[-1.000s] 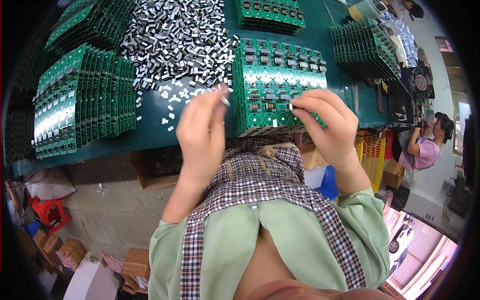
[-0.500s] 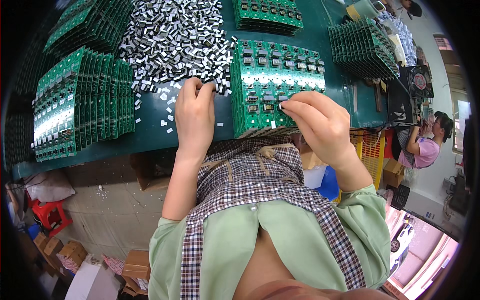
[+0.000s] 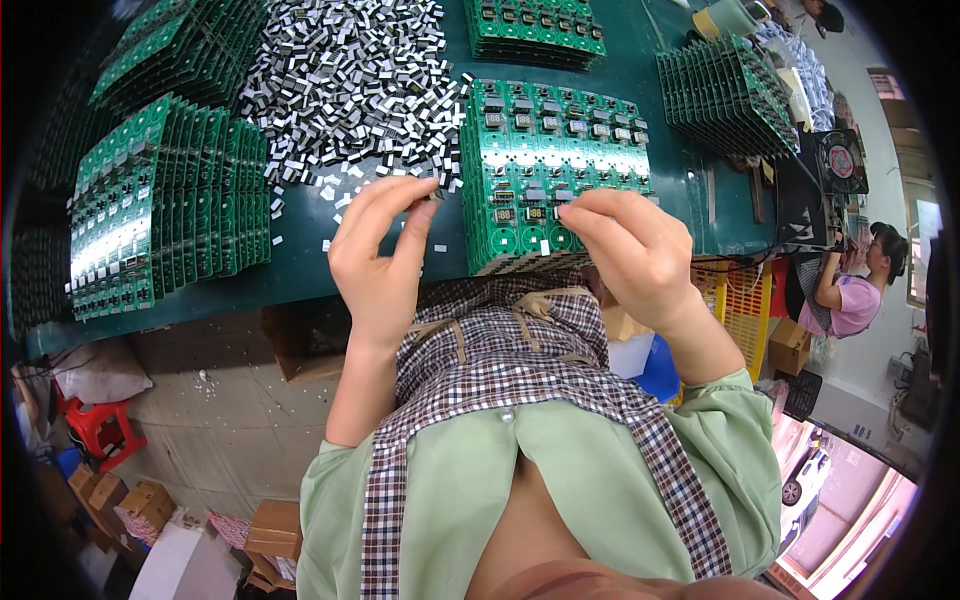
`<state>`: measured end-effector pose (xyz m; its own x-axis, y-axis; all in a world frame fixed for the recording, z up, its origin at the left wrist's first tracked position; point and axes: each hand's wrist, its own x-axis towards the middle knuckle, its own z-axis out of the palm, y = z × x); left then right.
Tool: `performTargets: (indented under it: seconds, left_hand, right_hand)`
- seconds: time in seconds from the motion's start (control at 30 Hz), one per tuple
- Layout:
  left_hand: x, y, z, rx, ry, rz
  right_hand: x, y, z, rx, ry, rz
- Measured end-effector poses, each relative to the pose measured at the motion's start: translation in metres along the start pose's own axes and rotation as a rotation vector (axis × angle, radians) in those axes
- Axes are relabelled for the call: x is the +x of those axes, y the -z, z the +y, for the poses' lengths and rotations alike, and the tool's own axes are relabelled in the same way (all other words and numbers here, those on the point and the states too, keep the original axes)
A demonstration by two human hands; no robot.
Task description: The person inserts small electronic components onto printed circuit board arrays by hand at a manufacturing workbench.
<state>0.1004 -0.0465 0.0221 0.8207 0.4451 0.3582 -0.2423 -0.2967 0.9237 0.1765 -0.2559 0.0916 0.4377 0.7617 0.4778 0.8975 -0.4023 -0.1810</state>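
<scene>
A stack of green circuit boards (image 3: 510,160) lies in front of me, its top panel carrying rows of small digit display modules (image 3: 577,128). My left hand (image 3: 380,255) is raised left of the stack, thumb and fingertips pinching a small dark display module (image 3: 435,196). At the front rows of the top panel, my right hand (image 3: 640,245) pinches near a display position; its fingertips hide most of what they grip, with a small pale edge showing. A white tab (image 3: 544,246) stands out next to a seated display. Beyond my left hand spreads a pile of loose display modules (image 3: 350,90).
More board stacks stand at the left (image 3: 150,210), at the back (image 3: 537,35) and at the right (image 3: 725,100) of the green table (image 3: 310,285). White bits lie near the table's front edge. A black fan (image 3: 840,162) and another person (image 3: 860,275) are at the right.
My left hand has drawn back from the pile's edge toward me, turning, and a display module now shows between its fingertips. My right hand has shifted slightly left, still at the board's front rows.
</scene>
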Motion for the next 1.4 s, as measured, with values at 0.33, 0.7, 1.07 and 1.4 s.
performTargets:
  seconds: [0.33, 0.7, 1.07, 1.4]
  left_hand:
    - [-0.023, -0.007, 0.045, -0.532, 0.219, -0.357]
    - [-0.029, -0.013, 0.041, -0.374, 0.016, -0.328]
    - [-0.025, -0.015, 0.038, -0.17, -0.26, -0.238]
    - [-0.024, -0.016, 0.037, -0.045, -0.341, -0.262]
  right_hand:
    - [0.005, -0.002, -0.02, 0.318, 0.183, 0.063]
    - [-0.002, 0.005, -0.021, 0.747, -0.201, -0.041]
    - [-0.007, 0.002, -0.028, 1.023, -0.457, -0.106]
    - [0.002, 0.006, -0.017, 0.792, -0.232, -0.123]
